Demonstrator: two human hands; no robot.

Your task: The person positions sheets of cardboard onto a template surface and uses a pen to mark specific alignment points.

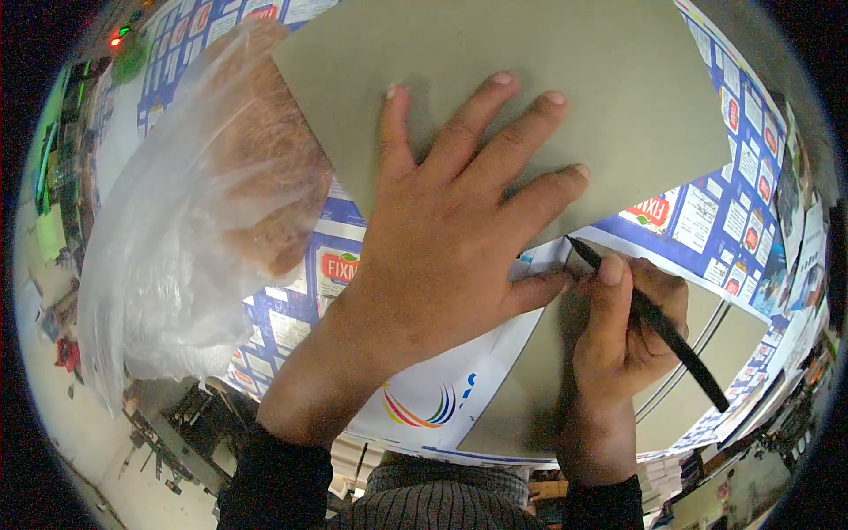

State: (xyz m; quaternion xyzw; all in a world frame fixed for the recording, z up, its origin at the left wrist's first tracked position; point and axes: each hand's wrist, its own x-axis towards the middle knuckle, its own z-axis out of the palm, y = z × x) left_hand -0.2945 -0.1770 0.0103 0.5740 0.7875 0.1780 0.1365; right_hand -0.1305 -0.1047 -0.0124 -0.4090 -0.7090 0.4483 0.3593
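My left hand (450, 212) lies flat with fingers spread on a large grey-green board (609, 79). Its thumb reaches down toward the board's lower edge. My right hand (623, 322) grips a black pen (680, 349), whose tip rests at or very close to that edge, beside my left thumb. Beneath my right hand is another grey-green board (521, 397) with two parallel dark lines on its right part. A white sheet (424, 353) with a multicoloured curved mark shows partly under my left wrist.
Blue-and-white printed sheets (707, 216) cover the work surface around the boards. On the left, a crumpled clear plastic bag (168, 265) partly covers a brown mottled piece (274, 168) I cannot identify. Stacked papers (799, 274) lie along the right edge.
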